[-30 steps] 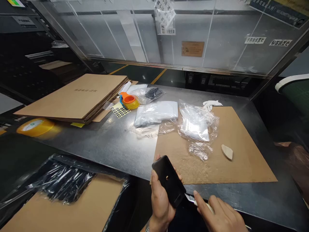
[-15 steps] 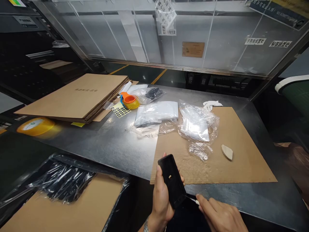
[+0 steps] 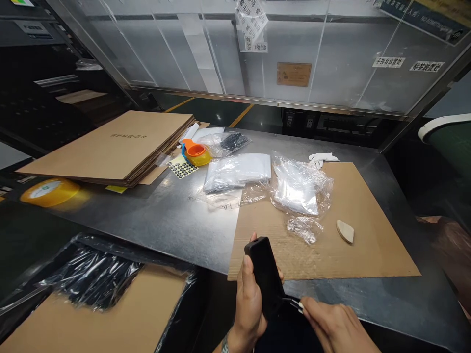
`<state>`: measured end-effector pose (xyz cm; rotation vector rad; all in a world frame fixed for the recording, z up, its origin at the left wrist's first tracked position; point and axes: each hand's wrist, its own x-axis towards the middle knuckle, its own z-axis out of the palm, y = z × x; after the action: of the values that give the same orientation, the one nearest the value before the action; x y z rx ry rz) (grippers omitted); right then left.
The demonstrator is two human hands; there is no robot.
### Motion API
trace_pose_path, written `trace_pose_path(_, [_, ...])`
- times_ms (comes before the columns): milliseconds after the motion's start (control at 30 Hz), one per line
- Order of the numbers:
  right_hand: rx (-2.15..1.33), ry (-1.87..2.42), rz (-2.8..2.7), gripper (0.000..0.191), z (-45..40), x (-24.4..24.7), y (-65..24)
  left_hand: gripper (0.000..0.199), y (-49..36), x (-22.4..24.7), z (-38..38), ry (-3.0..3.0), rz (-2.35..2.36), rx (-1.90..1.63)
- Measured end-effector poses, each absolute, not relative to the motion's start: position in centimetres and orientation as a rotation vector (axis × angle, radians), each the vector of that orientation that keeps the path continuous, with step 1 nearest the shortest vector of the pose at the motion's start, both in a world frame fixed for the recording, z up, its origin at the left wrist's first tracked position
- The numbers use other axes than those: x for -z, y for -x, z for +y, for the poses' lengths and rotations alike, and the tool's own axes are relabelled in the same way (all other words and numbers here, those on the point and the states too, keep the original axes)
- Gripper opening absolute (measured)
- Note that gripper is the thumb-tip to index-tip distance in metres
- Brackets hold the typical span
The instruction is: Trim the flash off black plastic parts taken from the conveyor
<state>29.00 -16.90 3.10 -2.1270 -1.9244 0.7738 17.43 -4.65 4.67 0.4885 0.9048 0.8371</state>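
Observation:
My left hand (image 3: 249, 294) is wrapped round a black, hollow, phone-sized case (image 3: 264, 274), holding it tilted in front of the table's near edge. Its inner side is mostly turned away and dark. In my right hand (image 3: 336, 321) is a thin metal tool (image 3: 293, 303) that looks two-pronged, with white near the fingertips. The tool's tip reaches the case's lower right edge; whether it touches cannot be made out. Beyond my hands, a brown cardboard sheet (image 3: 346, 260) lies on the table, with a small beige pad (image 3: 345, 231) on it.
Clear plastic bags (image 3: 300, 189) and a wrapped white stack (image 3: 239, 169) lie mid-table. Farther left are an orange tape dispenser (image 3: 195, 149), a sticker sheet (image 3: 182, 167), stacked cardboard (image 3: 110, 142) and a tape roll (image 3: 49, 191). A white glove (image 3: 322, 158) lies behind. A plastic-lined box (image 3: 121, 309) stands lower left.
The black case has turned so that its end and side edge show more and its inside less. The tool stays at its lower edge, with two prongs now visible.

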Motion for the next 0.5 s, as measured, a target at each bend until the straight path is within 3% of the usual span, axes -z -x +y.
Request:
trace_pose_path(167, [-1.249,2.012,-1.505,0.037,-16.6,-2.8,-29.2,0.063,-17.5,-4.4,-4.8,-0.533,0.891,-0.858])
trace_pose_path(300, [-1.766,1.5,-0.999,0.046,-16.8,-1.8,-28.9,0.059,-17.5,-4.2,-4.7,-0.514,0.817,-0.86])
trace_pose_path(400, [-1.827,1.274,-0.812,0.051,-17.0,-1.3,-28.6,0.056,-17.6,-4.3,-4.3,-0.459,0.808,-0.812])
trace_pose_path(500, [-1.659,1.255,-0.781,0.051,-16.9,-1.6,-28.8,0.052,-17.7,-4.2,-3.9,-0.354,0.794,-0.731])
